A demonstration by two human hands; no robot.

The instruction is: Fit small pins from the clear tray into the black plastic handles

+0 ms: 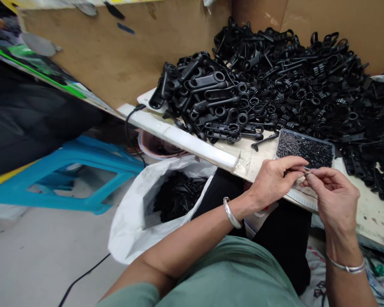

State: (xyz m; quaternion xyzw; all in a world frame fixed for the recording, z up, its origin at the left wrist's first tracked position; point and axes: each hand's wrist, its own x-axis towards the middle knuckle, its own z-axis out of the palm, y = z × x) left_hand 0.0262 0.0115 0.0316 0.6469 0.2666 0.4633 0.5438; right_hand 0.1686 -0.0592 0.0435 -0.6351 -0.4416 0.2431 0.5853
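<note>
My left hand (277, 177) and my right hand (334, 194) meet at the front edge of the table. Their fingertips are pinched together around something tiny, too small to make out. Just behind them stands a clear plastic box (279, 147) with many small dark parts in two groups, greyish on the left and black on the right. A large heap of black plastic parts (224, 96), with arms and rings among them, spreads behind the box. One loose black piece (264, 140) lies left of the box.
A white strip (179, 135) runs along the table edge, with a black cable (127, 128) over it. Below, a white sack (128, 230) holds black parts. A blue stool (64, 179) stands at left, near a person's dark clothing (35, 119). Cardboard (333, 19) walls the back.
</note>
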